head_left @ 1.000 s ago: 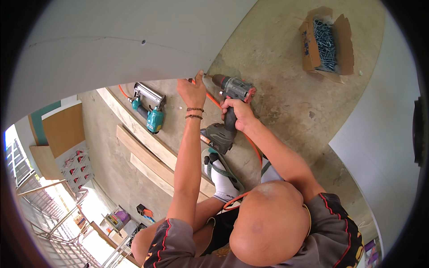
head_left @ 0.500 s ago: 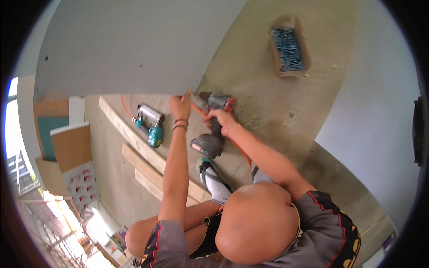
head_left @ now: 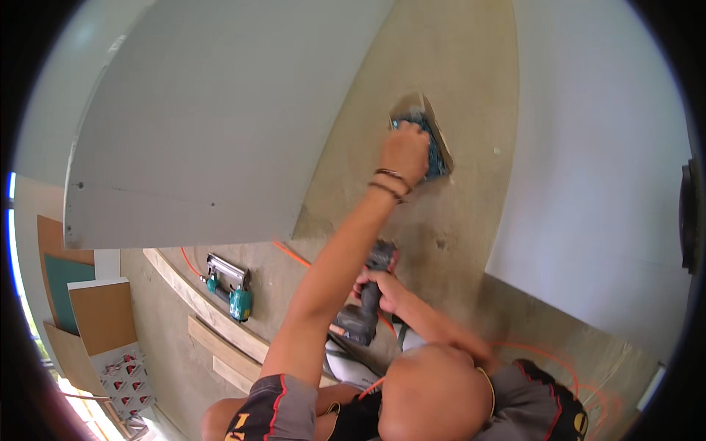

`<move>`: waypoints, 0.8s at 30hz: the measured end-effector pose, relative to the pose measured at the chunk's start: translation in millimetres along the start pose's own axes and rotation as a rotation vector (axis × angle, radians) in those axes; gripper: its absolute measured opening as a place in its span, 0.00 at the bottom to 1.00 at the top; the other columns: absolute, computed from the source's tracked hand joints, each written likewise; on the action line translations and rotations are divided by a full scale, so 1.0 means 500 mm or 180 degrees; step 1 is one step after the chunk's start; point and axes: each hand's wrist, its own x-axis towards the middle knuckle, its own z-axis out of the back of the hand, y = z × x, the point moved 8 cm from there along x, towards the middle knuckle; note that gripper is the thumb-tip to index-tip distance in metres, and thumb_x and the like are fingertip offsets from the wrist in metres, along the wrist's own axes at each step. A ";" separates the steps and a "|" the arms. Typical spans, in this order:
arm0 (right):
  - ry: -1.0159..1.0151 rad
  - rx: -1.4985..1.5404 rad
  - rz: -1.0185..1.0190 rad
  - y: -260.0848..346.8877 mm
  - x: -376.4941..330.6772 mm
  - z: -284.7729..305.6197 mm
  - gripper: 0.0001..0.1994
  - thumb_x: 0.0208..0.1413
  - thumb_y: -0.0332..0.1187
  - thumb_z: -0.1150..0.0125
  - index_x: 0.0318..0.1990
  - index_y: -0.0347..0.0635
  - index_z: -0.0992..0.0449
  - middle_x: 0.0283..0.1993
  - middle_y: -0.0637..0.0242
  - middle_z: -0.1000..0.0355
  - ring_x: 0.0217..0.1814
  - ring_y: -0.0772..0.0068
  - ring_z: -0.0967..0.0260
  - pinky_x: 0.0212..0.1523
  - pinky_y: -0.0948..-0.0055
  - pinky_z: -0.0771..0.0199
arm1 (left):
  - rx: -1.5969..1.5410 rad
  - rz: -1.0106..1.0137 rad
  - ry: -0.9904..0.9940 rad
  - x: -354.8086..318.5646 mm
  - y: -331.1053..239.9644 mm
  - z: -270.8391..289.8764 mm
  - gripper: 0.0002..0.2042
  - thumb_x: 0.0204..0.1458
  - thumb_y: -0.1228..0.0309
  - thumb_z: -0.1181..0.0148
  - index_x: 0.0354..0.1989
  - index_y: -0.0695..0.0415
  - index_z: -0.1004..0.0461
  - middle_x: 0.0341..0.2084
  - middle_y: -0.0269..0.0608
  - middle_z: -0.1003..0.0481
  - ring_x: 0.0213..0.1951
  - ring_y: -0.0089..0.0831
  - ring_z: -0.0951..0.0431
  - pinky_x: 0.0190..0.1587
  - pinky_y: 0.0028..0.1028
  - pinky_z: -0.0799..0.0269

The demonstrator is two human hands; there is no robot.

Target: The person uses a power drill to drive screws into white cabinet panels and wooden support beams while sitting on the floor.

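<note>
Head view: the left hand (head_left: 405, 151), at one o'clock, reaches fingers-down into a cardboard box of blue screws (head_left: 434, 143), grip unclear; the right hand (head_left: 380, 283) is clamped on a grey drill (head_left: 366, 309).

building site | bare concrete floor (head_left: 471, 220) | drywall sheet (head_left: 220, 117) | nail gun (head_left: 228, 287)

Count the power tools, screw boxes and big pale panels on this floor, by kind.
Power tools: 2, the drill and the teal nailer
Screw box: 1
Pale panels: 2, left panel and right panel
Total: 5
</note>
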 end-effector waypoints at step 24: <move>-0.0278 0.0100 0.0395 0.109 -0.123 0.058 0.19 0.50 0.21 0.43 0.52 0.36 0.30 0.46 0.60 0.26 0.33 0.70 0.29 0.42 0.61 0.23 | -0.1658 0.0655 -0.0105 -0.028 0.102 -0.042 0.14 0.48 0.70 0.33 0.45 0.57 0.20 0.33 0.49 0.20 0.37 0.45 0.20 0.40 0.38 0.26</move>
